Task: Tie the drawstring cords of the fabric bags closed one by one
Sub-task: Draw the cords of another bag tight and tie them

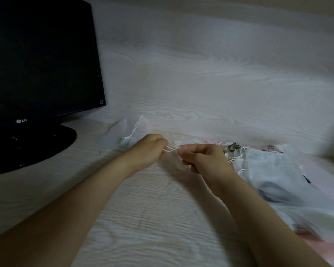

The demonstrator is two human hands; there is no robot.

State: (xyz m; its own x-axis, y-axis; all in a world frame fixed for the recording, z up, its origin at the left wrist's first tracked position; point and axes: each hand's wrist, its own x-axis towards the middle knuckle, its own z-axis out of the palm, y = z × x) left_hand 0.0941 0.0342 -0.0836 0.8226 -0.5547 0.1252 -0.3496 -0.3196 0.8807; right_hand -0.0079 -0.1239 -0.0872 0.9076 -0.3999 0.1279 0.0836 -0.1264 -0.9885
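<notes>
Left hand (149,149) and right hand (202,158) sit close together over the pale wood table (143,218), each with fingers curled, pinching an end of a thin white cord (171,149) stretched between them. The bag this cord belongs to is blurred under the hands; cannot tell its shape. Just beyond the left hand lies a sheer white bag (135,130) with its own cord. Right of the right hand sits a pile of sheer bags (274,176) on pink fabric (266,147). Far left of the left hand stands a black monitor (41,60).
</notes>
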